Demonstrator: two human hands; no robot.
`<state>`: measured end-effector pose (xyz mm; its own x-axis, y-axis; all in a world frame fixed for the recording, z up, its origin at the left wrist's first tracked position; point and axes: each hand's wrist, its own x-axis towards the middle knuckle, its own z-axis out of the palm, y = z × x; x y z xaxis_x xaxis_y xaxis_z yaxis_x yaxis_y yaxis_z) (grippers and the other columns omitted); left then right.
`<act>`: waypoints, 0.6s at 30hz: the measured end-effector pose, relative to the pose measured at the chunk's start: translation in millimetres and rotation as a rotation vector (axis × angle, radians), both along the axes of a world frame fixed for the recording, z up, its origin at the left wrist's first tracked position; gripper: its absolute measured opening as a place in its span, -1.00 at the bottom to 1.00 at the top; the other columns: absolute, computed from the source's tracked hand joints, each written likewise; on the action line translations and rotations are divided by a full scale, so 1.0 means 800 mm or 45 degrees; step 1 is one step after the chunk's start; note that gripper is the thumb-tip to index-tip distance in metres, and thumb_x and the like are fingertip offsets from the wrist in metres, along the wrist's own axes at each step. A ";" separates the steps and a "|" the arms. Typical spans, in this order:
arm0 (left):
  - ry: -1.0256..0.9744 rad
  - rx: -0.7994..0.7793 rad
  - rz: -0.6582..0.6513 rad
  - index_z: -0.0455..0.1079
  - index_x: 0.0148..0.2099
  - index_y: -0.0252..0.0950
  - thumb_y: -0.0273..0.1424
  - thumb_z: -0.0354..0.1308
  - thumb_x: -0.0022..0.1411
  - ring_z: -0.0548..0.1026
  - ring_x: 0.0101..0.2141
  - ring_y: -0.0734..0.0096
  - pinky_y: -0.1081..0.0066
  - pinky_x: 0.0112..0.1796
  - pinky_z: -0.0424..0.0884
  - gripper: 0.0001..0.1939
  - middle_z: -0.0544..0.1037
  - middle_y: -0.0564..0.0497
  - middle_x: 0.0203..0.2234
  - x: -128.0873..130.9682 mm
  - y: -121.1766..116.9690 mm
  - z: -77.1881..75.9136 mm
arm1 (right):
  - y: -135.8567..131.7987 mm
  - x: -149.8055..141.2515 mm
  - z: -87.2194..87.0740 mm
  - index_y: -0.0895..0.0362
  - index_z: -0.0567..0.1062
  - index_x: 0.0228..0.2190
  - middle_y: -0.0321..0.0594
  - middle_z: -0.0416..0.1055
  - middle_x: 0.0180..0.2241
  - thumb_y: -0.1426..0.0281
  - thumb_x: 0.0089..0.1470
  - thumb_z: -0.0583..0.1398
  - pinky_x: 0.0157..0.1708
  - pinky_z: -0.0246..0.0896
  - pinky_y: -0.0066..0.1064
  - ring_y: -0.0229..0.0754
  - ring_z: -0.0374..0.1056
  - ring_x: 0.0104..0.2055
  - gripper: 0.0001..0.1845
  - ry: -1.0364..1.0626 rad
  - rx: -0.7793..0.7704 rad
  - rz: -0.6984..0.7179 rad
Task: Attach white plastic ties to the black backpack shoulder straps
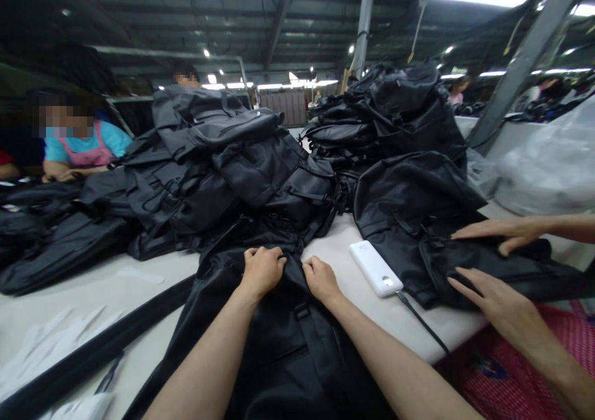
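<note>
Two hands grip one black fabric backpack (279, 352): left hand (263, 271) and right hand (320, 280), both clenched on its upper edge. Its long axis runs from the fingers back toward the wearer, just left of one white power bank (375, 269); the right hand is nearer the bank. Beyond the bank stand two heaps of black backpacks (400, 113), count indeterminable. Right of the bank, a co-worker's upper hand (504, 234) and lower hand (495, 302) lie on a second backpack (488, 271), fingers spread.
</note>
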<state>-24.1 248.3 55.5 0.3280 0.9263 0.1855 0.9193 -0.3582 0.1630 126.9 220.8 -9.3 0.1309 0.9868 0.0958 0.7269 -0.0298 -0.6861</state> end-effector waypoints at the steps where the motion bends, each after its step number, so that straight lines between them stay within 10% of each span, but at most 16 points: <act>1: -0.011 0.039 0.006 0.40 -0.33 -0.22 -0.30 -0.05 0.18 0.42 -0.22 0.25 0.17 -0.05 0.03 -0.78 0.54 -0.03 -0.39 0.007 0.001 -0.005 | 0.005 0.005 0.002 0.15 0.45 -0.41 -0.19 0.47 -0.35 0.37 0.10 -0.01 -0.28 0.09 -0.49 -0.22 0.35 -0.27 -0.75 0.046 -0.043 0.010; 10: -0.152 0.124 -0.001 0.37 -0.23 -0.22 -0.29 -0.08 0.24 0.42 -0.24 0.37 0.33 -0.15 0.14 -0.78 0.51 0.02 -0.31 0.025 0.019 -0.041 | -0.005 0.007 0.026 0.13 0.34 -0.09 -0.13 0.44 -0.20 0.20 0.13 -0.01 -0.21 0.13 -0.41 -0.16 0.36 -0.16 -0.62 -0.213 -0.055 0.019; 18: -0.218 0.368 -0.048 0.31 -0.04 -0.25 -0.39 -0.08 0.23 0.32 -0.01 0.26 0.25 -0.01 0.11 -0.72 0.43 -0.09 -0.08 0.003 -0.018 -0.013 | 0.000 0.006 0.001 0.13 0.34 -0.21 -0.09 0.48 -0.38 0.30 0.21 -0.17 -0.34 0.18 -0.33 -0.10 0.41 -0.30 -0.65 -0.534 -0.196 -0.034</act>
<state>-21.4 234.0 45.1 0.3026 0.8152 0.4939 0.8726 -0.4454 0.2006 131.4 220.8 -8.8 0.1374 0.9905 -0.0016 0.9389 -0.1308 -0.3184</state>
